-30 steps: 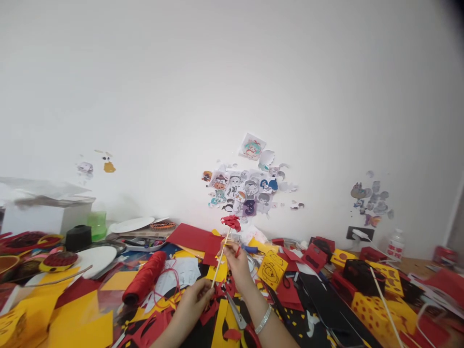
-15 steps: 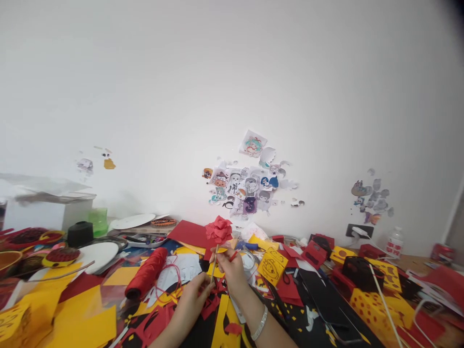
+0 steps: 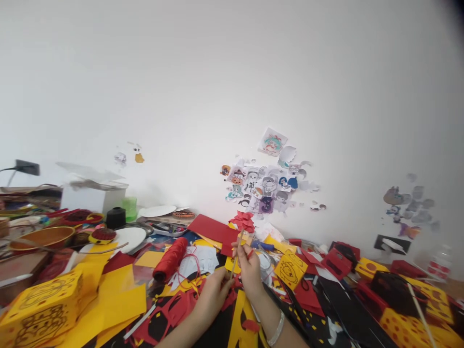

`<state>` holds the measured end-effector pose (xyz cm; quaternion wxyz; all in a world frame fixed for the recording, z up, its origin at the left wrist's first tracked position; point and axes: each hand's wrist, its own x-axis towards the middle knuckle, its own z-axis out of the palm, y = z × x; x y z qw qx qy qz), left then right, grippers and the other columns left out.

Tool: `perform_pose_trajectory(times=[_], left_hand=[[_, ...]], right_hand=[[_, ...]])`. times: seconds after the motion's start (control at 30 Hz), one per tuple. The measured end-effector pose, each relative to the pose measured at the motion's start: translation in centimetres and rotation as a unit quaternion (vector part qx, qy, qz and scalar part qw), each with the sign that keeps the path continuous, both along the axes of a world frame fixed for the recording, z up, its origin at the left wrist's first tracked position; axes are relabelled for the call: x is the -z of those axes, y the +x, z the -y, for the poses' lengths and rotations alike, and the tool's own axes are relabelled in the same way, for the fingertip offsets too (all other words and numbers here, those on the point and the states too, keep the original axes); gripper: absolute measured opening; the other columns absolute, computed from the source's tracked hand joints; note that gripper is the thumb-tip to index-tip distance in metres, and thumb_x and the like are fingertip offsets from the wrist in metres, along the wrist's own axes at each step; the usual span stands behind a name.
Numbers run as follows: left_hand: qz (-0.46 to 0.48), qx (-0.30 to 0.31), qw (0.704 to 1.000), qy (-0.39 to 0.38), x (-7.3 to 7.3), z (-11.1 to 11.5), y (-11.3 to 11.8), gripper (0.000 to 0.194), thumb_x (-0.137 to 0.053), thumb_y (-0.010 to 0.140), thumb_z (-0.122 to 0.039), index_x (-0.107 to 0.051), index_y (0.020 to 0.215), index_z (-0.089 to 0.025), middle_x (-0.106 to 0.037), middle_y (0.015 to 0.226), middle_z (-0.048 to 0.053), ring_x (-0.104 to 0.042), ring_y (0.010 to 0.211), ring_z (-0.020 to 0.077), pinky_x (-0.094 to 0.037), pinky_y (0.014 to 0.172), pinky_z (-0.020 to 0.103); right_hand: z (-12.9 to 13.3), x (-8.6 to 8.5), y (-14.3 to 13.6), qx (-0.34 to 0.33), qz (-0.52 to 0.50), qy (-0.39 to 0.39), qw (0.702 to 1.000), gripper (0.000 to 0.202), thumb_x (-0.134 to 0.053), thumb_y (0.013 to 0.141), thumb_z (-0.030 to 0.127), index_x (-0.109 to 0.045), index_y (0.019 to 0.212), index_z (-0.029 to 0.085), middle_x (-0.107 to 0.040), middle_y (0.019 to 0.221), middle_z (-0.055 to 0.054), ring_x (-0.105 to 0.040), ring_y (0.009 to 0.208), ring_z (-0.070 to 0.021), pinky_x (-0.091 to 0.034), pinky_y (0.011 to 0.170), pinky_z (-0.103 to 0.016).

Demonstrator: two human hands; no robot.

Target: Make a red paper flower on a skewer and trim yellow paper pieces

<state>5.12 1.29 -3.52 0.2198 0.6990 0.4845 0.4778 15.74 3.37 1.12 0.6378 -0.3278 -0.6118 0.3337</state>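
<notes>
Left hand [image 3: 213,292] pinched the lower end of the thin stick [image 3: 236,255], steadying it upright above the surface [image 3: 119,295]. Right hand [image 3: 250,263] gripped the stick higher up, just below the red paper flower [image 3: 243,221], with red thread [image 3: 250,253] between its fingers. Red spool [image 3: 170,259] lay left of the stick.

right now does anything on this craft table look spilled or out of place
Yes. Loose red thread has unwound from the red thread spool and trails over the white paper. Small yellow paper scraps lie scattered across the black sheet. The left hand and right hand hold a thin wooden stick topped by a red paper flower.
</notes>
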Motion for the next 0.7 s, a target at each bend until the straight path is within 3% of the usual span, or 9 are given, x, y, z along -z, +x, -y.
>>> perform_pose_trajectory(times=[0.37, 0.57, 0.7], left_hand=[[0.011, 0.027, 0.999, -0.026, 0.0, 1.0, 0.9, 0.02, -0.047, 0.072, -0.015, -0.033, 0.059, -0.021, -0.045, 0.062, -0.003, -0.041, 0.06, 0.0125, -0.031, 0.058, 0.024], [0.063, 0.049, 0.997, -0.024, -0.3, 1.3, 1.1, 0.015, -0.042, 0.076, -0.019, -0.035, 0.062, -0.022, -0.043, 0.06, -0.004, -0.041, 0.059, 0.0128, -0.032, 0.057, 0.024], [0.109, 0.084, 0.99, -0.039, -0.9, 1.4, 1.5, 0.015, -0.036, 0.08, -0.03, -0.038, 0.068, -0.022, -0.047, 0.056, -0.004, -0.049, 0.05, 0.0119, -0.039, 0.051, 0.023]], right_hand=[[0.9, 0.4, 0.2, 0.067, 0.002, 0.004, 0.998, 0.033, -0.052, 0.079, 0.048, -0.057, 0.069, 0.017, -0.053, 0.06, 0.001, -0.047, 0.056, -0.0133, -0.039, 0.054, -0.024], [0.4, 0.4, 0.0, 0.021, -0.061, -0.031, 0.997, 0.032, -0.054, 0.078, 0.048, -0.057, 0.073, 0.017, -0.051, 0.058, 0.003, -0.035, 0.045, -0.0079, -0.03, 0.043, -0.02], [0.2, 0.4, -0.3, 0.002, -0.018, -0.041, 0.999, 0.034, -0.051, 0.079, 0.05, -0.06, 0.076, 0.017, -0.056, 0.064, 0.0, -0.045, 0.05, -0.01, -0.035, 0.046, -0.021]])
